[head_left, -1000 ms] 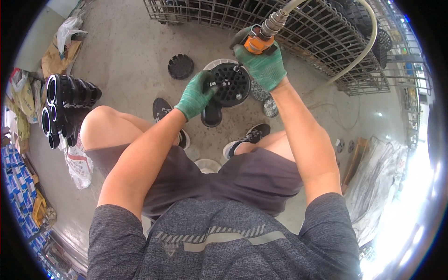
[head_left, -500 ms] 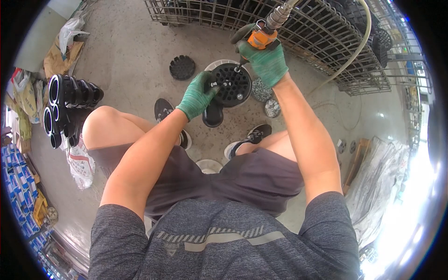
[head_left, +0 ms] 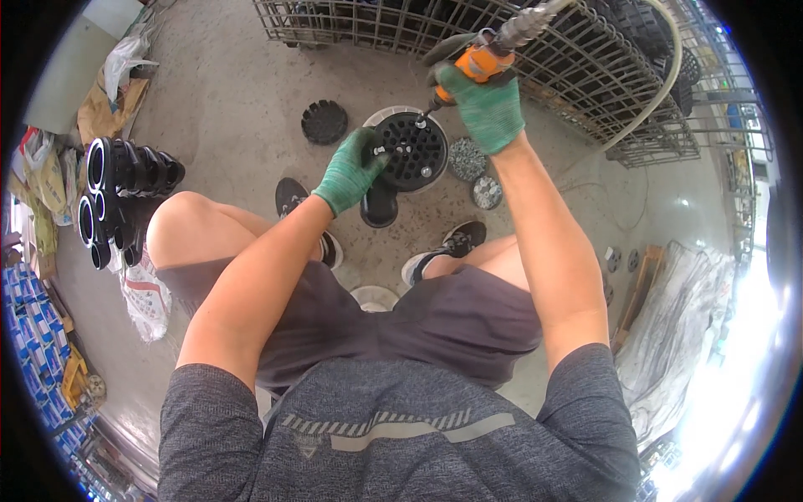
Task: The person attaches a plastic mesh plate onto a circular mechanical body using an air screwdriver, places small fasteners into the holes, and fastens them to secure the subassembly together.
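My right hand [head_left: 485,113], in a green glove, grips an orange power driver [head_left: 478,64]. The driver tilts down, with its tip at a bolt [head_left: 421,124] near the far rim of a black round perforated part [head_left: 410,177]. My left hand [head_left: 345,174], also gloved in green, is closed on that part's left side, next to a small silver bolt [head_left: 380,151]. Another shiny bolt [head_left: 427,171] shows near the right rim. A rounded black piece [head_left: 381,209] sticks out toward me below the perforated part. My left fingertips are partly hidden.
A pale round support [head_left: 393,112] shows under the part. Two round containers of small metal pieces [head_left: 467,159] [head_left: 486,192] stand right of it. A black toothed ring [head_left: 324,122] lies left. Wire cages [head_left: 569,75] stand beyond, black pipe-like parts [head_left: 134,171] at left. A hose [head_left: 661,84] hangs right.
The driver's body has swung slightly to the right and tilted over more, my right hand moving with it. Its tip stays near the far bolt. My left hand has barely moved.
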The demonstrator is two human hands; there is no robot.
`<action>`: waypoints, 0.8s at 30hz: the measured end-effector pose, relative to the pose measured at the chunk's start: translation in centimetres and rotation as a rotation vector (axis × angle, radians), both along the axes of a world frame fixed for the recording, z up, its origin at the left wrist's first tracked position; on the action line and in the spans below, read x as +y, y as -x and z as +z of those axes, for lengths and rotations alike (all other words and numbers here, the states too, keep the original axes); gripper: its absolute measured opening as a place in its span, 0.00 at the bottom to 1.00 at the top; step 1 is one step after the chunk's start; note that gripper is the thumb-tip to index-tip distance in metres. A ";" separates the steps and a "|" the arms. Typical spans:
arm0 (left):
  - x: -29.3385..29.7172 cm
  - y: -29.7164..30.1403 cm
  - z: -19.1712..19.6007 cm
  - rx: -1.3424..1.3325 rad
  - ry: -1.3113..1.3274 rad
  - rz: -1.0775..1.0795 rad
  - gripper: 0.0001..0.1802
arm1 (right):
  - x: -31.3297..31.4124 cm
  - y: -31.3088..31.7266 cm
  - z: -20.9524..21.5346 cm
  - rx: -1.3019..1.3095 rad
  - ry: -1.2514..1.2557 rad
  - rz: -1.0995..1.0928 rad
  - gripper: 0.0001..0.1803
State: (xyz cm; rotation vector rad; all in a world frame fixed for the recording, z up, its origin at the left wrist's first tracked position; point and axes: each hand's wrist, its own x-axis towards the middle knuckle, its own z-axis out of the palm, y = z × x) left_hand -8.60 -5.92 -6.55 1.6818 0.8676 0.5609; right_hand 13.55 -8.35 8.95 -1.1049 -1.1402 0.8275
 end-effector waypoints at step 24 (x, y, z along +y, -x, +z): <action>-0.2 -0.2 0.0 -0.031 0.003 0.014 0.18 | 0.5 0.5 -1.5 0.060 0.103 0.102 0.15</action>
